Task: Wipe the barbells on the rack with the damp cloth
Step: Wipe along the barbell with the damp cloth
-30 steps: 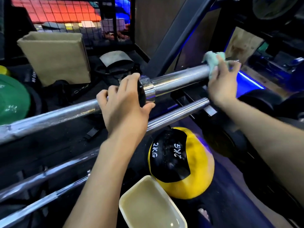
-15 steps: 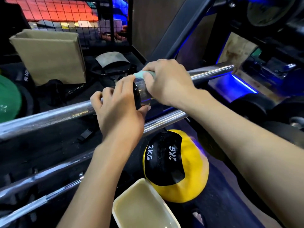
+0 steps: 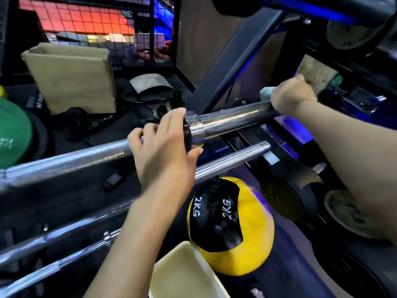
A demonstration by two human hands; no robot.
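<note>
The step in hand is wiping the sleeve of the top barbell (image 3: 232, 118). The right hand (image 3: 290, 95) is clenched around the cloth (image 3: 265, 92) at the far end of that sleeve, only a pale green corner of the cloth showing past the knuckles. The left hand (image 3: 165, 145) grips the same bar at its collar, fingers curled over the shaft, apparently to steady it.

The next move likely calls for drawing the cloth along the sleeve toward the collar with firm pressure while the left hand keeps the bar from turning, then going to the bar below.

Counted: four bars show on the rack (image 3: 234, 61), the top one, a second (image 3: 234, 157) just under it, and two thinner ones (image 3: 64, 231) toward the rack's near left corner. There is one cloth, one yellow ball (image 3: 253, 250) and one cream tub (image 3: 184, 274).
</note>
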